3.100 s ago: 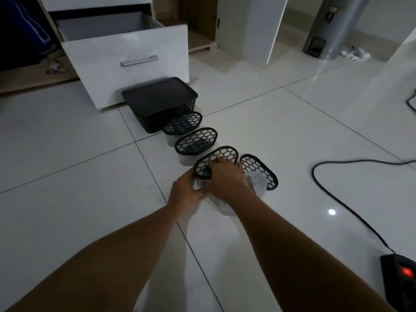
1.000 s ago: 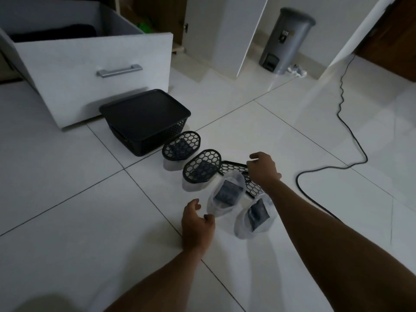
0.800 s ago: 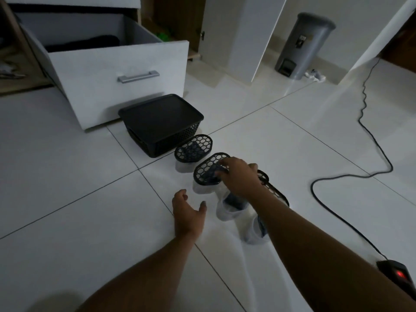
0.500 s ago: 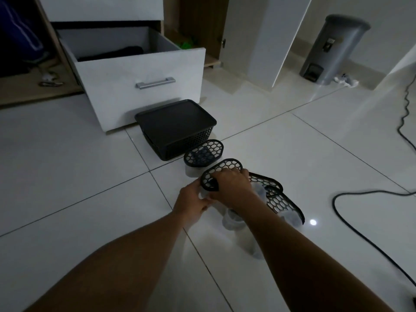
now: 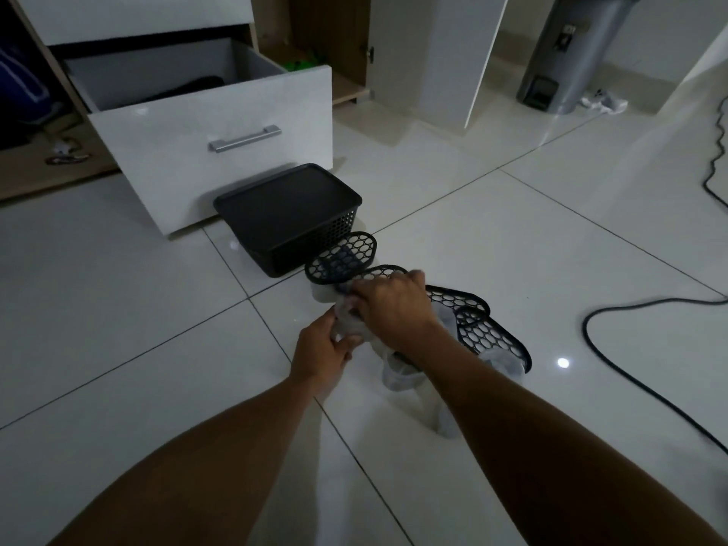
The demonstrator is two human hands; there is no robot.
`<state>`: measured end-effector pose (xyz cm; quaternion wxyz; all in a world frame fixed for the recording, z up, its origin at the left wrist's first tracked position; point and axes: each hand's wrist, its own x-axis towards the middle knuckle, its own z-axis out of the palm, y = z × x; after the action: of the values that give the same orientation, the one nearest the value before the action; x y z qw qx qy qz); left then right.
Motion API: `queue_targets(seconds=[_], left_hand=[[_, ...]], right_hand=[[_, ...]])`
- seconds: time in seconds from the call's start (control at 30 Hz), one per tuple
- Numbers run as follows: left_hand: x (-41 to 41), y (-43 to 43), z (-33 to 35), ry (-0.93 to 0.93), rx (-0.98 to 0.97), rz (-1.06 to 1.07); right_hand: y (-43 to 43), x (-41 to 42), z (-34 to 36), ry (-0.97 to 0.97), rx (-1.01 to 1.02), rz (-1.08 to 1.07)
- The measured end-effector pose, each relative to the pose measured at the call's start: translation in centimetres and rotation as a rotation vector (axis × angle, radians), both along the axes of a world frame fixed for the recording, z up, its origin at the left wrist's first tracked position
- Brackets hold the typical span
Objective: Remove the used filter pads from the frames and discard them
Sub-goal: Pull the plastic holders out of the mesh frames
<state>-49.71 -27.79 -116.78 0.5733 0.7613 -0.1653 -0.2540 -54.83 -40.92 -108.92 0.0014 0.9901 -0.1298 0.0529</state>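
Head view: on the white tiled floor a row of filter units runs from a black lidded basket toward the near right. The right hand lies over the honeycomb frame of the second unit, its grip curled on the frame's near-left end. The left hand clasps the whitish filter pad beneath that frame, fingers wrapped around the pad's near side. Farther away, just beside the basket, the first frame sits on its own pad. To the right, two loose frames overlap on the floor, touching two exposed pads partly hidden by the right forearm. A white drawer stands open behind the basket, a grey bin stands far right, and a black cable curls along the right.
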Motion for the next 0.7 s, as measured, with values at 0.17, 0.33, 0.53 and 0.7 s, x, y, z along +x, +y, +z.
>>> queue_targets(seconds=[0.17, 0.33, 0.53, 0.7], left_hand=[[0.5, 0.2, -0.2, -0.037, 0.014, -0.051], [0.7, 0.4, -0.8, -0.022, -0.018, -0.053], [0.6, 0.4, -0.9, -0.099, 0.012, -0.047], [0.8, 0.4, -1.1, -0.229, 0.069, -0.04]], right_hand=[[-4.0, 1.4, 3.8, -0.385, 0.578, -0.294], [-9.2, 0.3, 2.0, -0.633, 0.895, -0.697], [-13.6, 0.4, -3.2, -0.566, 1.126, -1.032], [-14.3, 1.2, -4.1, -0.458, 1.222, -1.125]])
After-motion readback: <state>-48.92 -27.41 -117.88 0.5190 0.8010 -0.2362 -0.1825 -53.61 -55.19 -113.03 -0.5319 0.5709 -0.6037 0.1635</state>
